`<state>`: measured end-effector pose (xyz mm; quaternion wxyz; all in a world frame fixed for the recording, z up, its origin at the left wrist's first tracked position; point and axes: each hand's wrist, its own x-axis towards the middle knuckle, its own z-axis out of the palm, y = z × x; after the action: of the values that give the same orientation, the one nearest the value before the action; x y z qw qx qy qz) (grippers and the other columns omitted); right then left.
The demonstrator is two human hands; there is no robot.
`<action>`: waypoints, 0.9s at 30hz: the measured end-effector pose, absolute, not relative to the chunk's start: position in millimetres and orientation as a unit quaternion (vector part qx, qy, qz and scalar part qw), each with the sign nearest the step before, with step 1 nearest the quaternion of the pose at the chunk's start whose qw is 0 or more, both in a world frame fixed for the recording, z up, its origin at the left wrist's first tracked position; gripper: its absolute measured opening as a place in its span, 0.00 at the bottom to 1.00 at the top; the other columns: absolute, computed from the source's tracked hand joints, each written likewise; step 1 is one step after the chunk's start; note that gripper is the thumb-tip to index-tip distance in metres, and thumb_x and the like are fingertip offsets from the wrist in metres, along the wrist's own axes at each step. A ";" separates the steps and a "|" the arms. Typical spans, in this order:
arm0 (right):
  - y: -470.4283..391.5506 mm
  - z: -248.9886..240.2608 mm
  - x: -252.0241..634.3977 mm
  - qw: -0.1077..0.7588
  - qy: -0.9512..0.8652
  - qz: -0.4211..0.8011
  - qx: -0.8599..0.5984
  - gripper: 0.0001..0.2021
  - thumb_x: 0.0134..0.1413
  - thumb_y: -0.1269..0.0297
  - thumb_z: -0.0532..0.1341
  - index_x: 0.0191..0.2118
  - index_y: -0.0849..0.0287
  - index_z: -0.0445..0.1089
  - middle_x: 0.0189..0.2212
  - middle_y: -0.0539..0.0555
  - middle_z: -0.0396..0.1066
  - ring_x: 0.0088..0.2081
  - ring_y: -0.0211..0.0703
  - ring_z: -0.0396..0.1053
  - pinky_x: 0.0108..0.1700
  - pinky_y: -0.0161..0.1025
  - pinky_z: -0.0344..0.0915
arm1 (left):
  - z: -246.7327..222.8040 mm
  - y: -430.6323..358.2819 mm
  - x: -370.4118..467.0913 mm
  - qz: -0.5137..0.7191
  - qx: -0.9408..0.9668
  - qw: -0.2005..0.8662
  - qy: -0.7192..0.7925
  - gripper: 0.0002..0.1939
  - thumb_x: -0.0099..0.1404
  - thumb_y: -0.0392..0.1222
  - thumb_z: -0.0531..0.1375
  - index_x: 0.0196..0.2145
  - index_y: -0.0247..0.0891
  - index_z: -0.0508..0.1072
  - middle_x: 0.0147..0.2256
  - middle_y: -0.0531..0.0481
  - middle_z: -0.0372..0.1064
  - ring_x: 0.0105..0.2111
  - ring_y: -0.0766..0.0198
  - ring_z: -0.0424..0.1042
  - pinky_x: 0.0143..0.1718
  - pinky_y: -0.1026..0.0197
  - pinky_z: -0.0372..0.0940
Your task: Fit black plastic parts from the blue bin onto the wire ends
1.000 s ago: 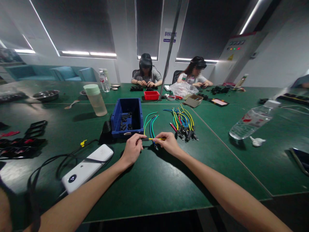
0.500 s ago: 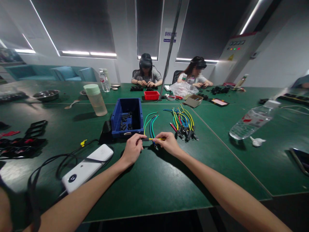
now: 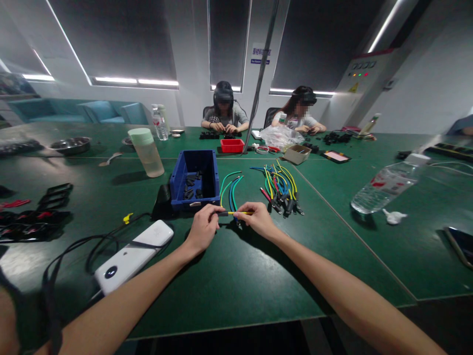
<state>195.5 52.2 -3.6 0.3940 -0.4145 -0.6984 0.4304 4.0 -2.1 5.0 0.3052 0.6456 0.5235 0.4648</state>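
Between my hands runs a yellow wire, held level above the table. My left hand pinches a short black sleeve at the wire's left end. My right hand is closed on the yellow part, fingertips together. Just behind the hands lie a few loose green and blue wires. To the right is a pile of yellow, blue, green and red wires with black sleeves and metal lugs at their near ends. A blue bin behind my left hand holds several black sleeves.
A white power bank with a black cable lies left of my left forearm. A pale-green-lidded bottle stands beside the bin. At right are a tilted water bottle and a phone. Two people sit across the green table.
The black sleeve shows slightly further right along the yellow wire, leaving a little less yellow between the hands. Both hands stay nearly in place.
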 end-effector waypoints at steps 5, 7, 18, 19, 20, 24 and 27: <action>52.1 -4.7 195.8 0.391 -0.706 0.427 -0.409 0.15 0.44 0.53 0.67 0.28 0.64 0.73 0.21 0.52 0.70 0.19 0.33 0.60 0.22 0.32 0.57 | 2.5 -1.5 4.0 0.459 0.657 0.293 0.521 0.14 0.63 0.32 0.49 0.40 0.34 0.73 0.33 0.49 0.69 0.23 0.71 0.67 0.27 0.66 0.62; 51.9 -5.1 195.6 0.389 -0.706 0.432 -0.405 0.15 0.44 0.54 0.67 0.28 0.64 0.73 0.21 0.52 0.70 0.20 0.33 0.61 0.22 0.32 0.57 | 1.2 -1.4 3.8 0.458 0.665 0.289 0.515 0.14 0.63 0.32 0.49 0.40 0.34 0.73 0.35 0.49 0.69 0.23 0.71 0.67 0.27 0.66 0.62; 52.1 -4.9 194.7 0.389 -0.704 0.434 -0.405 0.15 0.44 0.53 0.67 0.27 0.64 0.73 0.20 0.52 0.69 0.19 0.33 0.60 0.22 0.32 0.56 | 3.4 -2.5 3.5 0.451 0.670 0.282 0.519 0.13 0.63 0.31 0.49 0.39 0.35 0.73 0.35 0.49 0.69 0.23 0.72 0.67 0.27 0.66 0.62; 52.2 -5.2 194.7 0.389 -0.704 0.435 -0.405 0.15 0.44 0.53 0.67 0.27 0.64 0.73 0.20 0.52 0.69 0.19 0.33 0.60 0.22 0.32 0.56 | 3.9 -2.7 3.5 0.451 0.669 0.281 0.520 0.13 0.63 0.31 0.49 0.39 0.35 0.73 0.35 0.49 0.69 0.23 0.72 0.67 0.27 0.66 0.62; 52.2 -5.6 194.8 0.389 -0.704 0.435 -0.405 0.15 0.44 0.53 0.67 0.27 0.64 0.73 0.20 0.51 0.69 0.19 0.33 0.60 0.22 0.32 0.56 | 4.4 -3.0 3.5 0.451 0.667 0.281 0.522 0.13 0.63 0.31 0.49 0.39 0.35 0.73 0.35 0.49 0.69 0.23 0.71 0.67 0.27 0.66 0.62; 52.8 -7.0 195.1 0.393 -0.705 0.433 -0.401 0.14 0.44 0.54 0.67 0.27 0.63 0.73 0.19 0.51 0.68 0.19 0.33 0.60 0.22 0.32 0.56 | 5.5 -3.4 4.2 0.456 0.663 0.279 0.524 0.13 0.63 0.31 0.49 0.39 0.35 0.72 0.34 0.49 0.69 0.23 0.71 0.67 0.27 0.67 0.62; 53.2 -7.0 195.1 0.395 -0.707 0.428 -0.402 0.14 0.44 0.54 0.67 0.27 0.63 0.73 0.20 0.51 0.69 0.20 0.33 0.60 0.22 0.32 0.56 | 4.9 -3.1 4.3 0.455 0.664 0.280 0.523 0.13 0.62 0.31 0.49 0.39 0.35 0.73 0.35 0.49 0.69 0.23 0.71 0.67 0.27 0.66 0.62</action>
<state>195.1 53.2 -7.0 0.3948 -0.4021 -0.7068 0.4276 4.3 -3.1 4.9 0.2804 0.6643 0.5230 0.4546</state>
